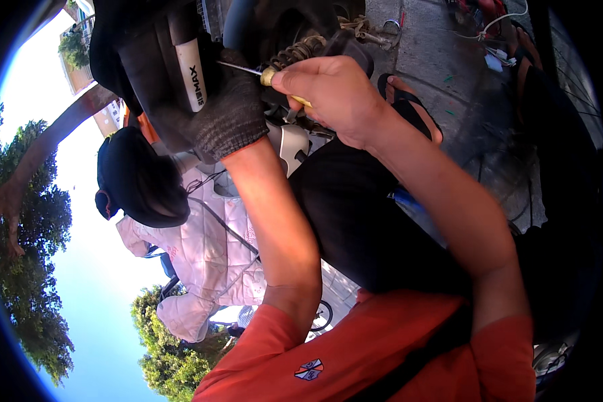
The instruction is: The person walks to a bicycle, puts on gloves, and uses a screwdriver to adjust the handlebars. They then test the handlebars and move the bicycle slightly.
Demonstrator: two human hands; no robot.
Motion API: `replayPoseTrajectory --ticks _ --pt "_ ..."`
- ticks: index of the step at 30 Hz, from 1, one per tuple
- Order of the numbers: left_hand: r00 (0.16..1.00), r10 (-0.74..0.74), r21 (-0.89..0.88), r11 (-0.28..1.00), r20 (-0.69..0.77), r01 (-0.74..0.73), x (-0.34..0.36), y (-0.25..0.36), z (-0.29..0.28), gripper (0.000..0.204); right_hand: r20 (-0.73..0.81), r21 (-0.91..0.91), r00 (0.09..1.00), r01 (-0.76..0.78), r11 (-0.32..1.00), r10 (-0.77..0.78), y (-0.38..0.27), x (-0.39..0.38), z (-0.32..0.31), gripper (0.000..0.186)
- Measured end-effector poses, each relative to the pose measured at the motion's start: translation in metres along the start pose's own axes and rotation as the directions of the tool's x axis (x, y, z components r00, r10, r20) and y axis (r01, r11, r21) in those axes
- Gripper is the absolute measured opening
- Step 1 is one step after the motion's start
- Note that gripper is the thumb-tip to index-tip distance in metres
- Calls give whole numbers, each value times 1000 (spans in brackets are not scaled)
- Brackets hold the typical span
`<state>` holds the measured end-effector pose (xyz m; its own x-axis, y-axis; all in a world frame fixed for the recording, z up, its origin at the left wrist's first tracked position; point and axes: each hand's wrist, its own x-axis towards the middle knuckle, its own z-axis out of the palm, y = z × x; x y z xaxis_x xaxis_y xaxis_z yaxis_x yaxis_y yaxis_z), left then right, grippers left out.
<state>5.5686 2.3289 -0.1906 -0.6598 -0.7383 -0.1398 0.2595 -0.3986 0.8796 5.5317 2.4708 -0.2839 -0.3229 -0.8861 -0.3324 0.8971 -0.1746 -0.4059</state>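
My right hand (338,97), bare, is closed around the yellow handle of a screwdriver (267,76). Its thin metal shaft points left, toward the dark plastic body of a motorbike (155,74). My left hand (231,117) wears a dark knitted glove and lies against that body, just below the shaft. Its fingers are lost in the shadow, so their grip does not show. Beside the glove, a white plate with dark lettering (191,77) sits on the body. Where the screwdriver's tip ends against the dark parts is hard to make out.
A coil spring (301,52) of the motorbike lies just beyond my right hand. Sandalled feet (415,110) rest on the paving (425,40). Red items and a pale cable (496,30) lie at the far right. A person in a pink quilted jacket (214,241) is close on the left.
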Motion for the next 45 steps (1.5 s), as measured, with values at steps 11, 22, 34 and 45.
replayPoseTrajectory --ticks 11,22,34,45 --pt "968 -126 376 926 216 37 15 -23 -31 31 -106 -486 923 277 829 -370 -17 -7 -19 38" --pt "993 -118 237 965 20 110 21 -27 -23 30 -117 -440 899 333 834 -421 -12 5 -13 35" --pt "993 -117 241 963 -22 119 10 -24 -29 28 -57 -435 906 356 827 -420 -13 9 -15 33" --pt "991 -120 244 961 -52 129 11 -25 -32 27 -66 -411 925 317 855 -374 -16 5 -16 36"
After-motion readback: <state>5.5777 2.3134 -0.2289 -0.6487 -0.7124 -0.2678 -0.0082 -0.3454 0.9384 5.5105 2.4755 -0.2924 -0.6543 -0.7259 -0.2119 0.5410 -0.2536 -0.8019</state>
